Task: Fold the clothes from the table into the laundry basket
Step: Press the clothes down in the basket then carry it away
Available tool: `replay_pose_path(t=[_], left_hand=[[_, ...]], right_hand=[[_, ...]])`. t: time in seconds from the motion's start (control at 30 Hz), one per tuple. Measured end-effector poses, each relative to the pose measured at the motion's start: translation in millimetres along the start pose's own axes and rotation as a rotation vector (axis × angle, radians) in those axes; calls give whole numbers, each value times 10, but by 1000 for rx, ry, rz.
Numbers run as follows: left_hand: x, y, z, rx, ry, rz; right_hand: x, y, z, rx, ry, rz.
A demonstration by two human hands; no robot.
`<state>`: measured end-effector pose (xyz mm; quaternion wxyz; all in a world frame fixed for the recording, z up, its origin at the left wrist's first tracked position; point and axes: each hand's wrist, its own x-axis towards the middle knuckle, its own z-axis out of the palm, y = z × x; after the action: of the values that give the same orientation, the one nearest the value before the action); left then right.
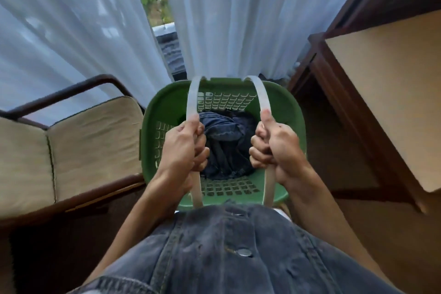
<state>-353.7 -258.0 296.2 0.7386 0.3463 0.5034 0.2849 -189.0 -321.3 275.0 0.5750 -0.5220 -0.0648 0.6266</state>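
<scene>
Green plastic fills the centre of the frame: the laundry basket point(167, 102), with lattice walls, sits just above the person's denim-clad torso point(226, 253) at the bottom. Two pale grey strap handles arch over its opening from the far rim to the near rim. The left hand point(183, 148) grips the left handle point(193, 95), fingers curled tightly round the strap with the thumb laid along its top. The right hand point(274, 148) grips the right handle point(259, 93) in the same way, fingers wrapped closed and thumb pointing up along the band. Inside the basket, between the two hands, lies a heap of dark blue denim clothes point(226, 141), bunched rather than flat; whether they are folded cannot be told.

To the left of the frame stands a chair point(71, 150) with beige cushions and a dark brown frame, close beside the basket. White sheer curtains point(226, 19) hang across the upper part of the frame, parted by a narrow gap showing greenery outside. At the right, a wooden table point(393, 93) with a light tan top and dark trim runs down the edge of the frame.
</scene>
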Motion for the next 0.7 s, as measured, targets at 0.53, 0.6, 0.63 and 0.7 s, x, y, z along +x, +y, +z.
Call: replay_pose_path(t=[0.53, 0.6, 0.63, 0.7], left_hand=[[776, 91, 1034, 406, -504, -220], [806, 20, 1243, 486, -569, -226], [824, 5, 1333, 521, -594, -235], [905, -12, 1496, 555, -647, -251]], right_hand=[[-344, -214, -664, 111, 593, -194], [-425, -241, -829, 55, 724, -168], [-455, -254, -886, 27, 785, -153], [-448, -258, -957, 13, 893, -169]])
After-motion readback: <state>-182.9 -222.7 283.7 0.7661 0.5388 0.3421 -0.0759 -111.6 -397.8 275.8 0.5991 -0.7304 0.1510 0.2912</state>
